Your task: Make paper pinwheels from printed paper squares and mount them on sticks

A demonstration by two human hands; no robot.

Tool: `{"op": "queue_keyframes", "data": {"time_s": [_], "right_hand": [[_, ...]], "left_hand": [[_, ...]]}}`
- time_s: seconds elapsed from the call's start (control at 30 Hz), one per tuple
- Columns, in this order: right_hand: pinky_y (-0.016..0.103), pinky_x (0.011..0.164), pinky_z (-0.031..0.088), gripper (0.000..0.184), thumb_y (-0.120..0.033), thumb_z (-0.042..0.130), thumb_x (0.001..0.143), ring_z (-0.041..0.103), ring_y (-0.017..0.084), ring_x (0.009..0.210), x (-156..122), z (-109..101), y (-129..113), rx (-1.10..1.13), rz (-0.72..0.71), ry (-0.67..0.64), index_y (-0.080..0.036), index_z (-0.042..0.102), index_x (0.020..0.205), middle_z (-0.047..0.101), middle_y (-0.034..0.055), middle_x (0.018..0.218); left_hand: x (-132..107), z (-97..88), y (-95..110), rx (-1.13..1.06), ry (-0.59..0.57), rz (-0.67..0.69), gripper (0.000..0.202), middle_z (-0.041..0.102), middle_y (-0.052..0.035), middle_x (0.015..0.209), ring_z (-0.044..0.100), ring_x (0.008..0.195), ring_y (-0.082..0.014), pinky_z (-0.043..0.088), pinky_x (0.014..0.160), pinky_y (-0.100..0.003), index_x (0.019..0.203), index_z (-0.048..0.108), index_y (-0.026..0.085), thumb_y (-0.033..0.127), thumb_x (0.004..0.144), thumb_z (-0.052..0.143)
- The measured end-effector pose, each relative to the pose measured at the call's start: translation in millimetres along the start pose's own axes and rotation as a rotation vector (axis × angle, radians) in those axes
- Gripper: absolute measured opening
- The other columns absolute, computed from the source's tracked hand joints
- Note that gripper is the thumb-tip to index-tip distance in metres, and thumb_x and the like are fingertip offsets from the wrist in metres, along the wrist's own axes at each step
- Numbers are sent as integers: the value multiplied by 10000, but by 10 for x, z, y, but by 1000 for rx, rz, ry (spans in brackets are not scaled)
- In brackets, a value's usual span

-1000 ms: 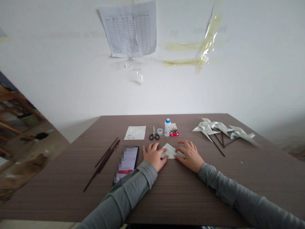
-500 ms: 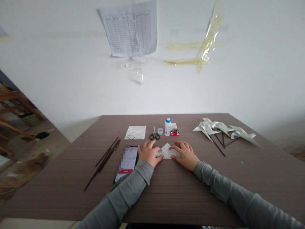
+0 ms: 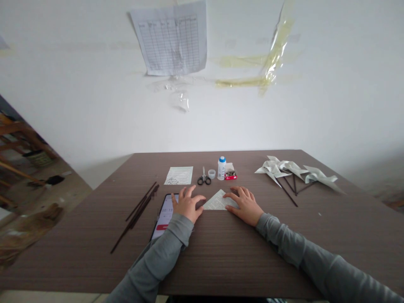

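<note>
A printed sheet of paper (image 3: 217,202), folded into a triangle, lies flat on the table with its point away from me. My right hand (image 3: 246,205) rests on its right part, fingers spread, thumb and forefinger on the paper. At the triangle's left corner is my left hand (image 3: 187,203), its fingers apart and nothing in them. That hand is partly over a phone (image 3: 164,214), whose lit screen shows a red button. My left sleeve hides the phone's lower right part.
Behind the paper stand scissors (image 3: 204,177), a small clear cup (image 3: 211,173), a blue-capped white bottle (image 3: 221,169) and a red box of small metal pieces (image 3: 230,175). A printed square sheet (image 3: 179,175) and dark sticks (image 3: 139,212) lie left; paper pinwheels (image 3: 292,169) on sticks lie right.
My left hand has slid left along the folded paper to its left corner and farther over the phone, uncovering the paper's left part. My right hand has stayed in place.
</note>
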State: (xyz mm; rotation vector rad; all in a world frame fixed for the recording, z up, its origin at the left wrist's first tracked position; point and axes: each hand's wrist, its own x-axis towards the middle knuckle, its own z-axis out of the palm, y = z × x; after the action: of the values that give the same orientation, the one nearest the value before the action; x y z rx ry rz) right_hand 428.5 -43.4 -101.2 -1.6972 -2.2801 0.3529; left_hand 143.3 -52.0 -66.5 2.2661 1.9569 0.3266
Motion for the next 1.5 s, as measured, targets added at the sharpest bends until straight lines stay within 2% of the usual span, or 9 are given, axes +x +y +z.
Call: {"op": "queue_keyframes", "data": {"time_s": [0.13, 0.37, 0.57, 0.73, 0.87, 1.07, 1.2, 1.33, 1.5], "right_hand": [[777, 1486, 493, 473, -451, 831, 1186, 606, 475, 1779, 8, 20, 35, 0, -8, 14, -434, 902, 1653, 741, 142, 1844], [787, 1482, 490, 478, -439, 821, 1178, 600, 463, 1779, 26, 77, 113, 17, -15, 25, -433, 901, 1650, 741, 141, 1837], [751, 1441, 555, 457, -406, 856, 1154, 649, 486, 1717, -8, 56, 95, 47, -38, 76, -411, 945, 1602, 784, 158, 1778], [754, 1430, 590, 376, -389, 877, 1162, 684, 516, 1690, -21, 50, 100, 68, -69, 102, -387, 999, 1518, 829, 182, 1717], [793, 1422, 599, 347, -420, 937, 1135, 694, 513, 1689, 3, 62, 112, 69, -52, 108, -416, 1009, 1475, 836, 152, 1725], [761, 1453, 574, 389, -463, 1008, 1076, 668, 511, 1721, 18, 22, 29, 78, 32, 67, -437, 1014, 1463, 801, 131, 1771], [746, 1449, 568, 427, -463, 999, 1065, 651, 535, 1730, -5, -23, 21, 80, 55, 67, -410, 1009, 1488, 787, 152, 1782], [797, 1423, 563, 466, -490, 999, 1035, 645, 549, 1724, -47, -83, 157, 82, 75, 60, -435, 999, 1498, 790, 156, 1763], [783, 1364, 615, 464, -556, 999, 1011, 662, 536, 1688, -114, -133, 416, 89, 78, 70, -466, 999, 1466, 798, 132, 1737]], "left_hand": [[-8, -27, -90, 53, 6, -24, 527, 587, -22, 2071, 475, 1925, -539, 358, 1536, -976, 1524, 987, 512, 198, 1109, 902], [8, -33, -198, 65, 30, -16, 608, 564, -83, 2086, 452, 1946, -536, 332, 1547, -972, 1646, 928, 462, 173, 1114, 873], [35, 107, 125, -33, 77, 156, 524, 738, -89, 1933, 574, 1863, -468, 411, 1562, -889, 1630, 936, 430, 207, 1196, 747], [95, 110, 489, -42, -75, 190, 351, 784, -81, 1890, 600, 1847, -477, 364, 1575, -912, 1496, 988, 403, 309, 1182, 863], [147, 4, 592, -61, -156, 149, 294, 765, -85, 1911, 585, 1864, -493, 335, 1590, -908, 1443, 1004, 381, 350, 1158, 937], [183, -136, 608, -80, -218, 108, 302, 734, -92, 1949, 547, 1897, -507, 295, 1602, -916, 1420, 1000, 360, 369, 1118, 1002], [178, -200, 643, -95, -198, 91, 323, 745, -85, 1942, 541, 1910, -512, 294, 1603, -915, 1380, 1004, 353, 289, 1065, 1044], [169, -254, 577, -72, -197, 81, 351, 746, -69, 1942, 543, 1913, -502, 305, 1583, -942, 1365, 1000, 370, 237, 1042, 1043], [150, -257, 325, -44, -166, 89, 313, 746, -75, 1938, 550, 1894, -513, 309, 1544, -999, 1334, 996, 379, 241, 1055, 1020]]}}
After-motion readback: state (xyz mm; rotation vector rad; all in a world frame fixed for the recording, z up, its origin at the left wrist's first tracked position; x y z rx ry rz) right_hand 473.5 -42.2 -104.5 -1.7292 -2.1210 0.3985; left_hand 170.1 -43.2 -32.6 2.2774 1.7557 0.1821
